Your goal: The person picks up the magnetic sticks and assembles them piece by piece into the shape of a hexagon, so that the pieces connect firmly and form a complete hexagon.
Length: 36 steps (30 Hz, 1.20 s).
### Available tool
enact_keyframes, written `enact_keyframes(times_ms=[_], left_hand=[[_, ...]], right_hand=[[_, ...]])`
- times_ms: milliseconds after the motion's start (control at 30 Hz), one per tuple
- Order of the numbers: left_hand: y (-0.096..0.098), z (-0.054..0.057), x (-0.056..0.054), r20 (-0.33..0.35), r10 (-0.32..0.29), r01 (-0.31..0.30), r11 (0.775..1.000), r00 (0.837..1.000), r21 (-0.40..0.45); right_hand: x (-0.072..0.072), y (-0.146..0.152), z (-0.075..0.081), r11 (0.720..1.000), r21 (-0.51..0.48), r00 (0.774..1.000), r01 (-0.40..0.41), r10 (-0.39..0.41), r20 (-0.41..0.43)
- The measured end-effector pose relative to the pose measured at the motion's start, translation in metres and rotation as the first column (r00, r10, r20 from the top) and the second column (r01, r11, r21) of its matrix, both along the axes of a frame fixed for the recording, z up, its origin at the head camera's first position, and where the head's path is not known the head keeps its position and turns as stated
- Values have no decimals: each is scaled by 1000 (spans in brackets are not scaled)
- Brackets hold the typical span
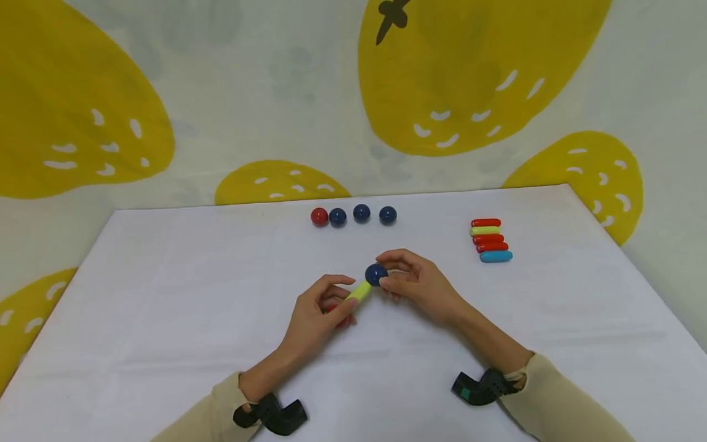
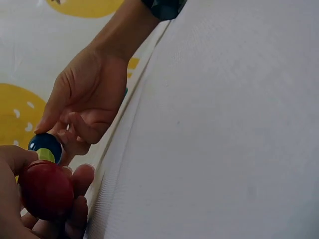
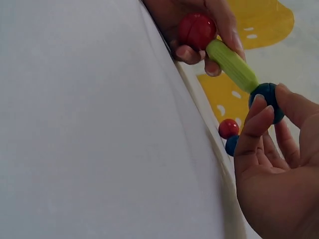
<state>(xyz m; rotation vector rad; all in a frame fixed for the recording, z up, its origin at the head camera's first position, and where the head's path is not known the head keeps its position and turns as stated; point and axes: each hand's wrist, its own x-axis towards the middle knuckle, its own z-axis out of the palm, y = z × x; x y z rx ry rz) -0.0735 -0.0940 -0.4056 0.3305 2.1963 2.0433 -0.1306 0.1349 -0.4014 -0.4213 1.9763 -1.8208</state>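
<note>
Near the middle of the table, my left hand [image 1: 312, 316] holds a short yellow-green rod [image 1: 360, 291] between thumb and fingers. A red ball [image 3: 197, 31] sits on the rod's lower end, partly covered by that hand in the head view. At the other end, the fingers and thumb of my right hand [image 1: 422, 287] pinch a dark blue ball [image 1: 375, 274]. In the right wrist view, the rod's tip meets this ball, and the three pieces form one slanted line.
Toward the back edge of the white table [image 1: 193, 276] stand a loose red ball [image 1: 319, 217] and three dark blue balls [image 1: 361, 213]. Several rods lie stacked in a column at the right: red ones [image 1: 486, 222], a yellow-green one [image 1: 485, 231] and a blue one [image 1: 496, 256]. A patterned wall rises behind.
</note>
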Motion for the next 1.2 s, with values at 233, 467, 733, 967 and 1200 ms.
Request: enact_keyframes(times_ms=[233, 467, 733, 967, 1200], left_hand=[[-3, -5, -5, 38, -68, 65, 995, 997, 70], [-6, -2, -7, 60, -97, 91, 992, 993, 91], [-2, -6, -8, 86, -108, 98, 989, 990, 112], [-7, -8, -5, 91, -108, 99, 990, 990, 99], [-6, -10, -5, 29, -139, 130, 971, 990, 202]], right_hand=[[6, -7, 2, 999, -38, 999, -19, 21, 39], [9, -13, 6, 999, 6, 999, -35, 35, -5], [13, -12, 7, 999, 33, 1000, 12, -12, -20], [15, -16, 4, 999, 44, 999, 23, -20, -48], [13, -8, 14, 986, 162, 991, 29, -7, -131]])
